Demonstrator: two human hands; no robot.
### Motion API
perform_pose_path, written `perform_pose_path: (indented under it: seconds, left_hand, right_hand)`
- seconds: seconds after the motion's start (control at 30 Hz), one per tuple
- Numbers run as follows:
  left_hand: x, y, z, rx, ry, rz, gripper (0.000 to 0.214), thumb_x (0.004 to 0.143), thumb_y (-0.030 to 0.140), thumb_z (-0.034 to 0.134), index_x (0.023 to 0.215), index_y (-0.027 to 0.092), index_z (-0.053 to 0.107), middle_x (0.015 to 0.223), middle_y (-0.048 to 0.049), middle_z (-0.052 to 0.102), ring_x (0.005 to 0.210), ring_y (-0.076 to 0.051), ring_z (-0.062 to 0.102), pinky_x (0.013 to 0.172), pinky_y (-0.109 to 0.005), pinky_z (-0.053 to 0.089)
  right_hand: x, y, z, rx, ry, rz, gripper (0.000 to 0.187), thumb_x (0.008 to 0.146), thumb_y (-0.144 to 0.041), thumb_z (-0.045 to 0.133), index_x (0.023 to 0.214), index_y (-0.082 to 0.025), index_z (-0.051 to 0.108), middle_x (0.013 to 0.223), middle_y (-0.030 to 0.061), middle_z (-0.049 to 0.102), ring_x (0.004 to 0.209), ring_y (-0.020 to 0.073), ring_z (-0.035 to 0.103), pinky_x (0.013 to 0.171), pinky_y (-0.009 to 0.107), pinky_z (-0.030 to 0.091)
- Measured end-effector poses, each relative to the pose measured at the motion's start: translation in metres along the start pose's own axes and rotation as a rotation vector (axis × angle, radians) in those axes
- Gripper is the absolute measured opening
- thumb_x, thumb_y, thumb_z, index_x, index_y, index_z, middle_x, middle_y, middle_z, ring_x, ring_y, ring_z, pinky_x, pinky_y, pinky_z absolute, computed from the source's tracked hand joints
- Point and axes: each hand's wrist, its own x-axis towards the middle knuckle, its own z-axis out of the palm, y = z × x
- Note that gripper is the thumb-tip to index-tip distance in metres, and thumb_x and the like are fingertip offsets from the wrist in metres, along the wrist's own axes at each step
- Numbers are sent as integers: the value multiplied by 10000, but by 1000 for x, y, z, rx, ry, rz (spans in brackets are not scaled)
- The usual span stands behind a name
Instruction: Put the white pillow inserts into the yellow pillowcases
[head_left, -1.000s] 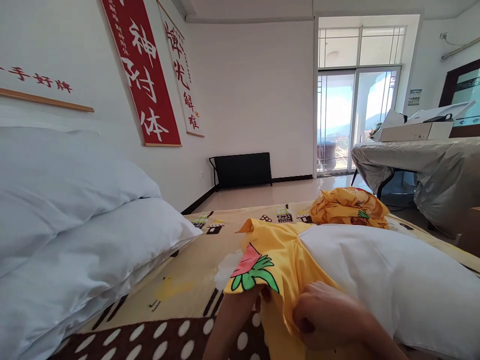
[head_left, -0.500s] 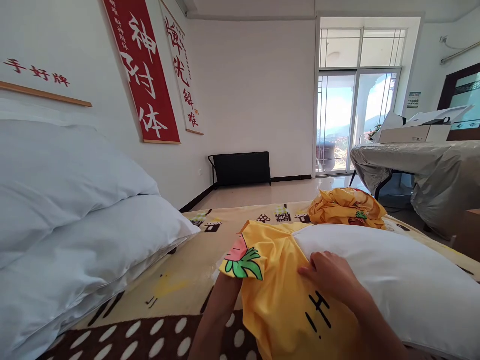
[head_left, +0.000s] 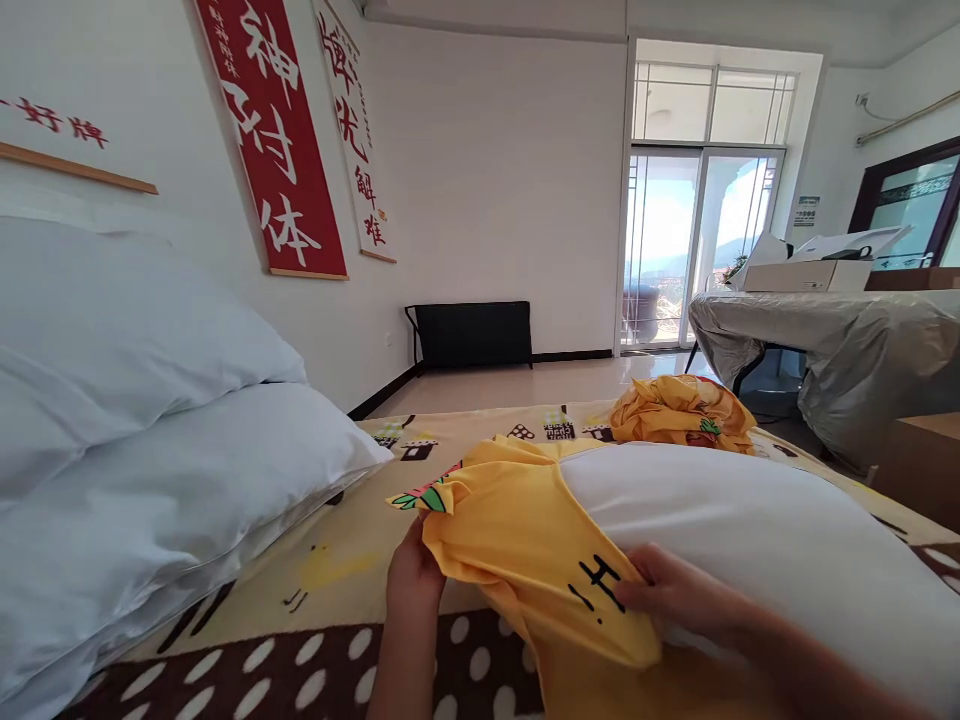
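Observation:
A yellow pillowcase (head_left: 517, 510) with black lettering and a green-leaved print is partly drawn over the end of a white pillow (head_left: 735, 510). My left hand (head_left: 416, 565) grips the pillowcase at its left end, with the fingertips partly hidden by the cloth. Beside the lettering, my right hand (head_left: 667, 590) is closed on the pillowcase's edge, next to the bare part of the pillow. Much of the pillow lies uncovered to the right.
White pillows (head_left: 187, 470) are stacked at the left on a patterned blanket (head_left: 337, 590). Bunched yellow fabric (head_left: 675, 410) lies at the blanket's far side. Beyond it stand a plastic-covered table (head_left: 817, 330), a cardboard box (head_left: 919, 460) and a black folded frame (head_left: 472, 335) against the wall.
My left hand has come out of the pillowcase's left end and now grips it from outside. My right hand has moved down along the edge, and the cloth is stretched between both hands.

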Motion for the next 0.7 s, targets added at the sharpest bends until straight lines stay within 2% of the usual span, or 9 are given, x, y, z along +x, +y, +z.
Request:
perform_pose_path:
  seconds: [0.1,0.17,0.27,0.33,0.4,0.43,0.5,0.57,0.7]
  left_hand:
    - [-5,-5,7,-10,85,77,256,813,28,417,860,155,635,722,-19,702,679,-124,669,685,-222,540]
    - [-13,-9,14,-7,68,114,196,794,32,482,807,153,635,737,-2,702,683,-111,661,678,-204,535]
    - [-29,-12,24,38,-9,102,100,721,64,623,796,125,647,790,-29,707,705,-135,660,664,-220,534]
    - [-38,-14,29,82,-73,54,172,650,93,707,813,107,655,805,-56,705,718,-158,661,660,-236,533]
    - [-45,-16,34,118,-114,17,282,564,95,769,822,105,657,797,-67,705,707,-173,661,649,-249,531]
    - [-48,-16,35,130,-121,11,326,524,85,788,820,111,655,785,-65,705,693,-175,660,640,-252,530]
    - [-52,-17,39,143,-120,24,385,474,65,807,821,124,653,781,-60,708,686,-177,663,643,-257,530]
    - [-55,-17,42,155,-137,55,410,479,80,819,850,131,654,825,-63,712,739,-181,673,686,-259,534]
    - [-57,-22,47,167,-123,120,409,533,112,813,909,129,654,899,-75,710,774,-174,678,707,-247,536]
  right_hand:
    - [-20,4,-30,-132,189,44,355,672,-452,661,873,-160,643,930,47,679,925,258,585,783,349,461]
    - [-26,0,-44,-210,202,17,311,684,-413,629,872,-166,642,964,49,676,951,263,578,800,350,454]
    - [-21,-15,-50,-394,249,-63,262,743,-349,530,925,-181,616,887,38,678,832,228,601,727,335,449]
    - [-11,-30,-45,-569,452,-151,268,778,-317,480,990,-184,576,836,36,668,707,195,587,669,327,428]
    - [-1,-49,-30,-695,608,-285,221,802,-290,462,965,-184,567,813,41,663,652,173,568,644,313,408]
    - [4,-59,-18,-728,608,-362,183,814,-276,459,920,-187,579,806,42,666,655,165,568,643,301,402]
    - [15,-78,12,-769,486,-481,164,838,-265,456,800,-194,599,746,31,668,653,154,569,626,279,386]
    - [26,-92,47,-834,378,-552,196,866,-313,466,799,-199,611,755,25,678,672,156,581,616,272,362]
    - [57,-104,101,-1028,389,-602,309,888,-470,464,904,-183,577,844,57,684,673,175,591,567,273,293]
